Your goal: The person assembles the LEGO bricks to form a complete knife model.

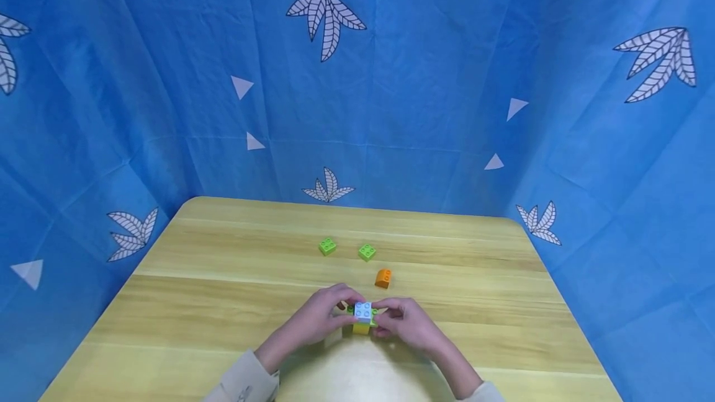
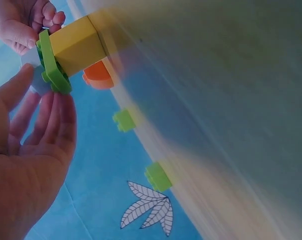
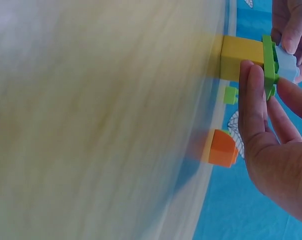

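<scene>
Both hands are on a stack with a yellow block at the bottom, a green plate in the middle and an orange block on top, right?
Not quite: the top block is light blue, not orange, as the head view shows. The rest is right: the left hand and right hand are on the stack, yellow block at the bottom, green plate between.

My left hand (image 2: 33,172) comes in from the lower left, thumb on the pale blue brick (image 2: 39,79) and fingertips at one end of the green plate (image 2: 52,62). A yellow block (image 2: 78,45) joins the plate's other face. My right hand (image 2: 27,22) is at the far end. Past them an orange brick (image 2: 99,75) and two small green bricks (image 2: 158,176) (image 2: 124,120) sit on the bench (image 2: 206,110), before a leaf-printed blue cloth (image 2: 101,155).
</scene>
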### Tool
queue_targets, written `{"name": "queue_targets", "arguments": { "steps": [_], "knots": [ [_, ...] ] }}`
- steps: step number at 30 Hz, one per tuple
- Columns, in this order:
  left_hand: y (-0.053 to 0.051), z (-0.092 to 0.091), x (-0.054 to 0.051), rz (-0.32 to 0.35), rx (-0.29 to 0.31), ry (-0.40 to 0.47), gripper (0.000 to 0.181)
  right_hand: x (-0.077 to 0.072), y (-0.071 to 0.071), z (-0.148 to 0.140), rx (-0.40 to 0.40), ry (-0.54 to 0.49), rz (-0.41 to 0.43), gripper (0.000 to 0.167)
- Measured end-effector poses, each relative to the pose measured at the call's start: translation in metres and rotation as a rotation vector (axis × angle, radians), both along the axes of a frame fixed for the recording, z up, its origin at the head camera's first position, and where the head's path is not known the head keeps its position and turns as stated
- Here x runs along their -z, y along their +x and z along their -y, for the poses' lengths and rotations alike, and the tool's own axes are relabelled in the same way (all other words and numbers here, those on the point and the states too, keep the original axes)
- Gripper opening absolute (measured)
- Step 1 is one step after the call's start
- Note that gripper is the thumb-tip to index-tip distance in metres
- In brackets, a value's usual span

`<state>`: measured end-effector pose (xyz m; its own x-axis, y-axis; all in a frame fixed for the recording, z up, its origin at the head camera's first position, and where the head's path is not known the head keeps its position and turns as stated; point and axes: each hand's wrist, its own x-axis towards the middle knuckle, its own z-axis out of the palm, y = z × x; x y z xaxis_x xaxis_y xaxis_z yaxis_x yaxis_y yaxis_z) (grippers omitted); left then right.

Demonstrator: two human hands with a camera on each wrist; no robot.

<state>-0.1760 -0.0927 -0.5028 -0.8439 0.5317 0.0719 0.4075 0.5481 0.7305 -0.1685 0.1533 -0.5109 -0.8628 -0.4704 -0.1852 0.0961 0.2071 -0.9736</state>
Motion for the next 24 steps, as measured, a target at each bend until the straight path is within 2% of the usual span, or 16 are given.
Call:
{"name": "queue_targets", "arguments": {
  "steps": [7, 18, 24],
  "knots": [
    [0.0007, -0.0008, -0.0035, -0.053, 0.027, -0.066, 0.031, -0.0016, 0.0006, 0.0013, 0.003, -0.002, -0.004, 0.043],
    [0.0004, 0.0, -0.0026, 0.016, 0.033, -0.018, 0.031, -0.001, 0.0013, 0.0012, 0.007, 0.0, 0.011, 0.043],
    [-0.0001, 0.0001, -0.0023, 0.014, 0.036, -0.003, 0.031, -0.0017, 0.0, 0.0013, 0.009, -0.008, 0.026, 0.043]
  ]
}}
